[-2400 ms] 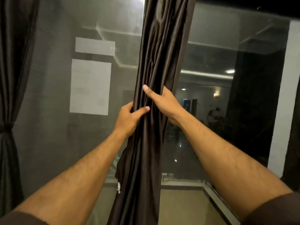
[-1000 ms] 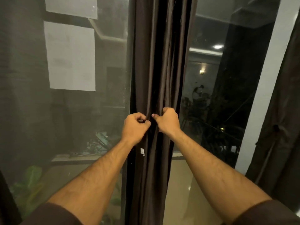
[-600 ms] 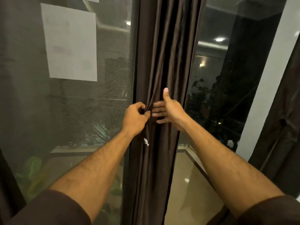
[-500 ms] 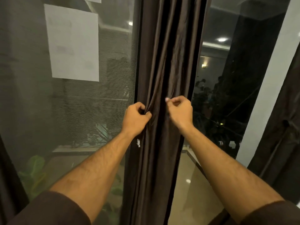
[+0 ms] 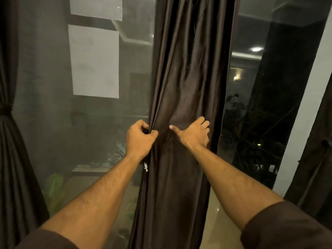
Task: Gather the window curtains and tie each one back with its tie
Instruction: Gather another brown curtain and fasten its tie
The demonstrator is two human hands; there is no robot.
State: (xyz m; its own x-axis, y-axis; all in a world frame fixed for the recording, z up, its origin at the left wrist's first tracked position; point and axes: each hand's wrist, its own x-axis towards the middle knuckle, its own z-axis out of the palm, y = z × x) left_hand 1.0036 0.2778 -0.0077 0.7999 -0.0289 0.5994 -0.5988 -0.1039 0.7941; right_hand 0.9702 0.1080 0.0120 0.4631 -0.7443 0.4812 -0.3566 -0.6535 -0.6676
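- Currently left hand [image 5: 141,141] fists the center curtain's [image 5: 188,87] left edge; right hand [image 5: 195,134] curls around its right side.
- Risk: slippery folds escape, bundle loosens before tying.

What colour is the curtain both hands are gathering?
Dark brown with a satin sheen, plain, no pattern: middle curtain, head view.
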